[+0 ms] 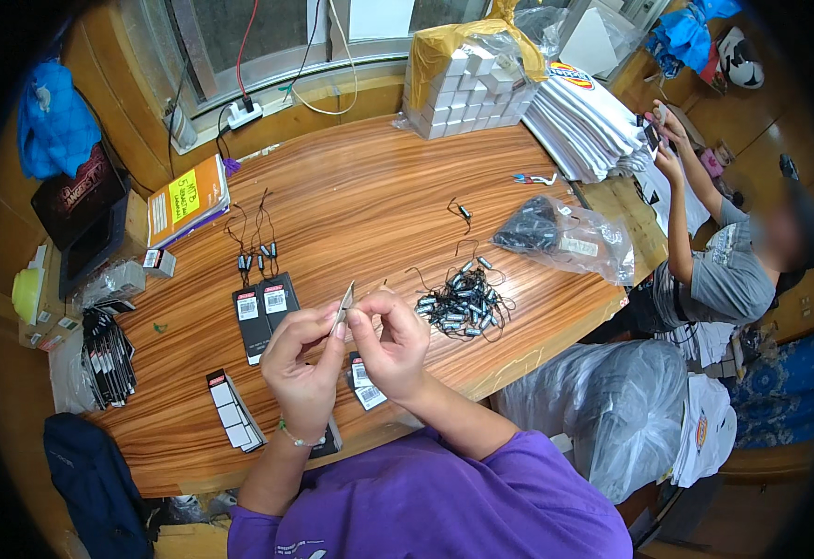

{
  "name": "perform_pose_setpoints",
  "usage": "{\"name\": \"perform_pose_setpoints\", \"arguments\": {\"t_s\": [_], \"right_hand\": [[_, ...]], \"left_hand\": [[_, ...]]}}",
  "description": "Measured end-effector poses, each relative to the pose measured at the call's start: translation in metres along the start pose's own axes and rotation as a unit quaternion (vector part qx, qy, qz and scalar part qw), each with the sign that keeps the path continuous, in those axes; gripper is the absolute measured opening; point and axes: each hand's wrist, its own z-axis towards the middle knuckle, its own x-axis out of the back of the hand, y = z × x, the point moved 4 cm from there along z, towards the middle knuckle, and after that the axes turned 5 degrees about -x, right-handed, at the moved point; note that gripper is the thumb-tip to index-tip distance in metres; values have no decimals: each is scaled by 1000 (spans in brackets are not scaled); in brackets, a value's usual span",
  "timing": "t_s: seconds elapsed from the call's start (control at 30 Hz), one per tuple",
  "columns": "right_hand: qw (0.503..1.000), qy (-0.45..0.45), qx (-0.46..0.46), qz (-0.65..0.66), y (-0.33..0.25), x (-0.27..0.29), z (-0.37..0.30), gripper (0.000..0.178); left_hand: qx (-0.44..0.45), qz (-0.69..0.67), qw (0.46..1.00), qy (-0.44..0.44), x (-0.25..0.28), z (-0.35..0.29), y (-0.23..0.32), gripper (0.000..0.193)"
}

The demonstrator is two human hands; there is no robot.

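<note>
1. Because the left hand (302, 361) and right hand (388, 349) both pinch the thin card (344, 304) above the table (360, 177), pressing too hard could crease it.
2. At three o'clock from it, the corded pieces (463, 306) could tangle if brushed.

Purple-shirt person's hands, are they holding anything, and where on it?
A thin, flat piece, seen nearly edge-on. The left hand and right hand pinch its lower part; its upper end sticks out.

Four hands (300, 361) – two people (435, 498)
</note>
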Motion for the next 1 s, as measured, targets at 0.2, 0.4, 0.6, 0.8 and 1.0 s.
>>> {"name": "perform_pose_setpoints", "arguments": {"t_s": [0.2,0.4,0.6,0.8,1.0], "right_hand": [[998,26,60,-26,-6,-2,3,12],[989,2,131,-70,-10,1,5,13],[979,-31,164,-116,-11,4,9,12],[998,-43,-8,-37,-8,7,10,9],[974,-138,-177,38,-17,12,17,26]], "left_hand": [[9,6,1000,30,0,-2,4,16],[59,-41,997,33,0,-3,4,15],[52,32,998,-23,-1,6,11,14],[-3,84,996,-24,0,13,10,17],[-107,123,984,-73,4,20,21,20]]}}
